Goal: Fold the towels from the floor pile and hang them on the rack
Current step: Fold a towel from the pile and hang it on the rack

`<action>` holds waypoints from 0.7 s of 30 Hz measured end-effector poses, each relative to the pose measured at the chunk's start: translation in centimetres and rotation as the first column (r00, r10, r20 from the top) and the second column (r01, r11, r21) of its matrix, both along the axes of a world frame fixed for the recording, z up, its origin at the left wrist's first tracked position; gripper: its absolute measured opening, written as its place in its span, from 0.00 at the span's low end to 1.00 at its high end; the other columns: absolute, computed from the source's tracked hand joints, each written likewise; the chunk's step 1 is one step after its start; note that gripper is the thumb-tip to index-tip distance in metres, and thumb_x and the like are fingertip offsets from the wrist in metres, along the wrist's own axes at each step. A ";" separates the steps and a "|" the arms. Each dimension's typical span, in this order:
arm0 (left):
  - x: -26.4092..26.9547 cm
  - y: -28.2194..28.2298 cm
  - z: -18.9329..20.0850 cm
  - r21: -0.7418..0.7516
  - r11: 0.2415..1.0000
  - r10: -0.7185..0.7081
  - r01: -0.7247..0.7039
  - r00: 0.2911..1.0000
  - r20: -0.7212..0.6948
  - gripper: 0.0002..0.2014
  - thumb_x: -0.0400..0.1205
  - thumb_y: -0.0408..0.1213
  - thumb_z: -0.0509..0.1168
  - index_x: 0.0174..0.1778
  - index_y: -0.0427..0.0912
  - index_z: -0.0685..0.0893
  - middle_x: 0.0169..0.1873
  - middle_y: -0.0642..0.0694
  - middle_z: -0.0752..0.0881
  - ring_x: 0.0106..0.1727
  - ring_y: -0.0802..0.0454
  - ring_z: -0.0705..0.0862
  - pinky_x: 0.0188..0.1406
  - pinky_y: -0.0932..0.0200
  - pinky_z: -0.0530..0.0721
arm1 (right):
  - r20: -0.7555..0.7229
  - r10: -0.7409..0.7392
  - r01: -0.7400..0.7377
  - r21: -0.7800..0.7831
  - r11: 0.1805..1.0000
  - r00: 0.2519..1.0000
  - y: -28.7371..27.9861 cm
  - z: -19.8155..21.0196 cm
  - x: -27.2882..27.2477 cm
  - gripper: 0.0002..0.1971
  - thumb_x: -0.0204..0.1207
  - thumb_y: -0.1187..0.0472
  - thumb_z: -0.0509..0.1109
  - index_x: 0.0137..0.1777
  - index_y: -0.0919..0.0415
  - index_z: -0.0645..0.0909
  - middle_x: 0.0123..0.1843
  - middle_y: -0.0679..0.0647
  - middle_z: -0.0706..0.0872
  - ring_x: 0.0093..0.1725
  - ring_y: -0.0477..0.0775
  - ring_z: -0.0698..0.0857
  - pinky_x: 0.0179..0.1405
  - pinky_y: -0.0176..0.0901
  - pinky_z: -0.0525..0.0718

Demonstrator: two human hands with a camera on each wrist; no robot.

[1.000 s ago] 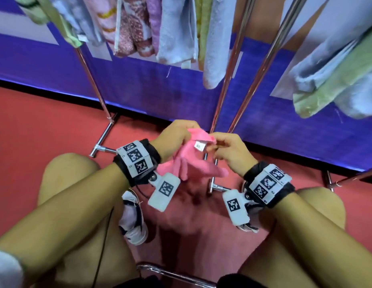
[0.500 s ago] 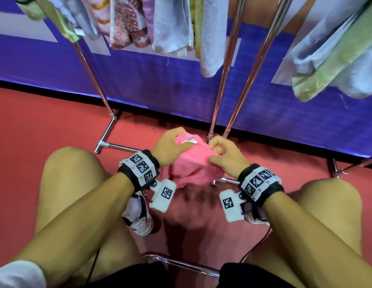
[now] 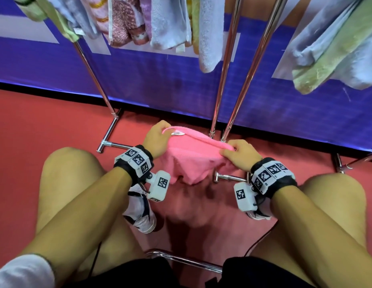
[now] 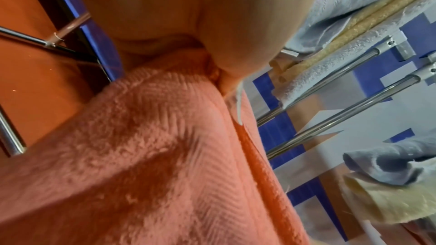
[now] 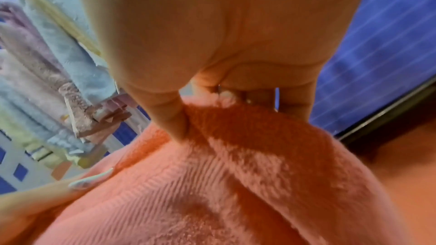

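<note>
Her left hand (image 3: 158,138) and right hand (image 3: 239,155) each pinch 1 end of the pink towel (image 3: 193,159), stretched between her knees above the red floor (image 3: 45,125), still unfolded, while many towels (image 3: 166,21) already hang on the rack (image 3: 228,59).

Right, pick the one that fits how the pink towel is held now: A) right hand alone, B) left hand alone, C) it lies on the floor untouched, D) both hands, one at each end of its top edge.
D: the left hand and the right hand each pinch an end of the towel's top edge, and the rest hangs between them.
</note>
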State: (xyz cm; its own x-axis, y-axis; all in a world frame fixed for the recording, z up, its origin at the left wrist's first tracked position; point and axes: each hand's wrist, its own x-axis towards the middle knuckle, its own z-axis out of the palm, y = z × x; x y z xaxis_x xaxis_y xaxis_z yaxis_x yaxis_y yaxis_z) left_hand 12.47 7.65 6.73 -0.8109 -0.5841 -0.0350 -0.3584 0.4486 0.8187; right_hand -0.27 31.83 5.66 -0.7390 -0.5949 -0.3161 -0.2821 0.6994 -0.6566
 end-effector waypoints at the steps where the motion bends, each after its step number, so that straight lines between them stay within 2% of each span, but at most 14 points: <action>1: 0.2 -0.3 0.0 0.000 1.000 0.003 -0.003 1.000 -0.009 0.04 0.84 0.33 0.65 0.44 0.39 0.82 0.35 0.51 0.81 0.39 0.55 0.76 0.34 0.75 0.70 | -0.040 0.029 -0.027 0.044 0.999 0.999 0.2 0.2 0.0 0.09 0.74 0.54 0.73 0.37 0.57 0.79 0.36 0.53 0.88 0.38 0.57 0.86 0.37 0.43 0.79; 2: 0.3 -0.6 0.0 0.006 1.000 0.006 -0.006 1.000 -0.011 0.04 0.84 0.33 0.64 0.45 0.38 0.83 0.37 0.49 0.82 0.40 0.54 0.77 0.34 0.74 0.70 | -0.069 0.050 -0.045 0.073 0.996 0.996 0.3 0.4 -0.1 0.09 0.74 0.56 0.74 0.38 0.56 0.77 0.37 0.53 0.87 0.40 0.58 0.85 0.37 0.42 0.75; 4: 0.4 -1.0 0.0 0.024 0.999 0.027 -0.027 1.000 -0.005 0.07 0.85 0.32 0.63 0.48 0.35 0.86 0.41 0.45 0.84 0.43 0.52 0.78 0.38 0.64 0.72 | -0.118 0.057 -0.044 0.107 0.993 0.991 0.5 0.6 -0.4 0.09 0.74 0.55 0.75 0.40 0.55 0.78 0.40 0.55 0.85 0.43 0.60 0.83 0.39 0.42 0.71; 7: 0.4 -1.1 0.1 0.075 0.991 0.115 -0.112 0.993 -0.033 0.10 0.85 0.34 0.63 0.49 0.32 0.87 0.42 0.40 0.86 0.44 0.51 0.79 0.42 0.58 0.73 | -0.164 0.047 -0.020 0.165 0.986 0.985 0.7 0.8 -0.7 0.11 0.75 0.50 0.75 0.38 0.56 0.82 0.41 0.57 0.86 0.48 0.64 0.84 0.41 0.42 0.71; 9: 0.5 -1.4 0.2 0.141 0.972 0.201 -0.189 0.976 -0.078 0.10 0.84 0.37 0.66 0.50 0.36 0.90 0.44 0.43 0.89 0.44 0.53 0.81 0.42 0.60 0.77 | -0.157 0.009 0.018 0.176 0.984 0.988 0.9 1.0 -0.8 0.14 0.75 0.47 0.74 0.33 0.52 0.80 0.38 0.55 0.84 0.47 0.64 0.85 0.41 0.41 0.72; 10: 0.5 -1.7 0.3 0.170 0.959 0.243 -0.224 0.965 -0.097 0.09 0.83 0.39 0.68 0.49 0.40 0.91 0.44 0.43 0.90 0.44 0.53 0.82 0.43 0.58 0.80 | -0.154 -0.024 0.050 0.164 0.985 0.988 1.0 1.1 -0.8 0.15 0.75 0.45 0.74 0.32 0.52 0.79 0.36 0.54 0.84 0.46 0.63 0.84 0.41 0.41 0.72; 12: 0.5 -2.4 0.1 0.226 0.929 0.330 -0.293 0.933 -0.146 0.09 0.79 0.46 0.70 0.38 0.45 0.90 0.36 0.42 0.88 0.38 0.52 0.80 0.43 0.48 0.83 | -0.148 -0.086 0.106 0.133 0.985 0.985 1.4 1.2 -1.1 0.19 0.75 0.43 0.74 0.31 0.54 0.78 0.32 0.53 0.82 0.43 0.63 0.83 0.40 0.43 0.73; 14: 0.5 -3.1 0.0 0.264 0.899 0.399 -0.349 0.901 -0.168 0.18 0.77 0.50 0.71 0.25 0.47 0.78 0.26 0.43 0.76 0.32 0.51 0.71 0.33 0.50 0.74 | -0.113 -0.113 0.125 0.104 0.987 0.987 1.8 1.2 -1.4 0.21 0.75 0.44 0.74 0.29 0.56 0.75 0.30 0.52 0.79 0.41 0.63 0.82 0.40 0.44 0.74; 16: 0.5 -3.1 0.4 0.269 0.888 0.424 -0.373 0.890 -0.167 0.25 0.79 0.48 0.71 0.21 0.46 0.69 0.24 0.44 0.67 0.31 0.50 0.65 0.32 0.54 0.64 | -0.060 -0.143 0.146 0.048 0.988 0.988 2.0 1.2 -1.6 0.20 0.75 0.46 0.75 0.29 0.56 0.73 0.29 0.51 0.79 0.38 0.61 0.81 0.38 0.44 0.74; 19: 0.5 -3.3 0.6 0.331 0.848 0.474 -0.413 0.872 -0.127 0.25 0.80 0.49 0.71 0.23 0.44 0.69 0.26 0.45 0.69 0.31 0.50 0.65 0.33 0.55 0.65 | -0.080 -0.258 0.253 -0.062 0.965 0.963 2.2 1.3 -1.8 0.22 0.71 0.49 0.79 0.28 0.56 0.70 0.27 0.49 0.77 0.33 0.55 0.77 0.31 0.44 0.71; 21: 0.6 -3.6 0.5 0.417 0.813 0.481 -0.406 0.873 -0.087 0.24 0.74 0.58 0.74 0.27 0.43 0.75 0.29 0.42 0.73 0.33 0.50 0.69 0.34 0.55 0.70 | -0.114 -0.353 0.339 -0.124 0.933 0.929 2.4 1.6 -2.0 0.22 0.68 0.49 0.81 0.28 0.56 0.70 0.27 0.48 0.76 0.32 0.53 0.75 0.31 0.44 0.70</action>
State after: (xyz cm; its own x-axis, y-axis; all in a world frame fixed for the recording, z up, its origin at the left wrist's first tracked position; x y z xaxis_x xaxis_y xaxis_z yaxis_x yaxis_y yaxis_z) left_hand 13.08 4.02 7.26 -0.4799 -0.8532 -0.2043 -0.2729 -0.0761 0.9590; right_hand -2.28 34.18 7.30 -0.9355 -0.3182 -0.1532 -0.1237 0.7016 -0.7018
